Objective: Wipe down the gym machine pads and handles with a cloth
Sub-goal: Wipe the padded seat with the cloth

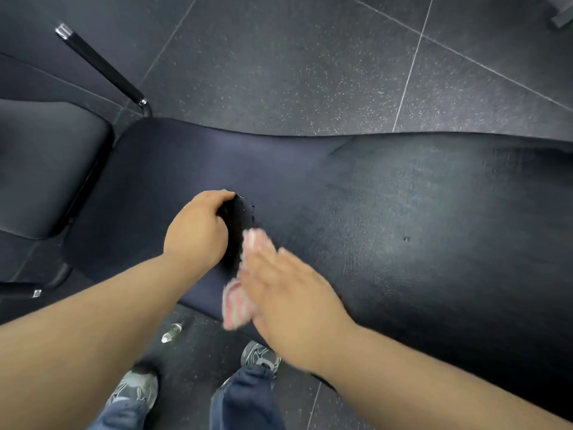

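dark speckled rubber floor (279, 57) with pale seams, a small bottle (171, 332) lying on it.

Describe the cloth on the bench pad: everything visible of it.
The cloth is a small soft rag, striped pinkish-red and white, blurred. It lies on the dark bench pad by its near edge, mostly under the right hand, which presses it with straight fingers. Two parts show: one past the fingertips, one bunched at the thumb side. The left hand grips a dark object just beside it.
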A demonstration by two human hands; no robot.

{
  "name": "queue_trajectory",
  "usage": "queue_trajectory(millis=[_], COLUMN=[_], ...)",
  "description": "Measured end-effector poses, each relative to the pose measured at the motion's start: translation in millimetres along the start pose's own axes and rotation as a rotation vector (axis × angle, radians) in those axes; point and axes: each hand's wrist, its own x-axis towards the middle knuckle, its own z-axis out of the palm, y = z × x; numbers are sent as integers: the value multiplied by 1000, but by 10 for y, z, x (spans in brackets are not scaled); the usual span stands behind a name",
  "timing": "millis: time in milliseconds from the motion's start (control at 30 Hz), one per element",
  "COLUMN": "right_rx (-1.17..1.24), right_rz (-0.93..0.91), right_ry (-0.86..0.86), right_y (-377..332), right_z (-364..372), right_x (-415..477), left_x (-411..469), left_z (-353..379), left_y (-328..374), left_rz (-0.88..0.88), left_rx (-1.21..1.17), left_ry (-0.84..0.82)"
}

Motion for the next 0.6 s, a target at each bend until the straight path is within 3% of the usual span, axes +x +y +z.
queue_trajectory(millis=[67,133,233,333,400,500,600], right_rx=[-98,-228,-352,-251,-165,-108,-121], right_rz=[-151,-147,247,548,429,-3,-107], right_ry=[-41,46,160,306,294,46,-15], right_y=[241,678,1354,1196,647,-167,29], right_z=[-152,-455,-974,-878,-365,217,-20], right_x=[-150,-38,374,661,646,329,314], left_x=[20,32,9,69,132,162,123], left_z=[-30,-54,-53,-62,-105,-226,-307], left_y=[-18,-28,-1,-83,-173,-298,-386], left_rz=[-15,-20,-57,-118,-109,-62,4], left_rx=[-15,-25,-73,-227,-273,-116,-35], left_ry=[-3,5,6,-53,-104,-172,-246])
